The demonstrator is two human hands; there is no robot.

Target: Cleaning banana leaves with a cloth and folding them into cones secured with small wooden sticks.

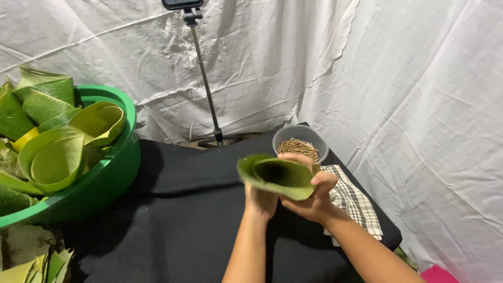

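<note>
Two hands, our left hand (260, 202) and right hand (313, 196), clamp one rolled leaf cone (276, 175) together above the black desk (178, 230), near a bowl of sticks (300, 144) and checked cloth (356, 204).

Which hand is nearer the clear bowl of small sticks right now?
Right. The right hand grips the rolled leaf cup just below the bowl of sticks; the left hand supports the cup further left, farther away.

black table (173, 230) — basin (112, 178); bowl (316, 140); cloth (359, 204)
</note>
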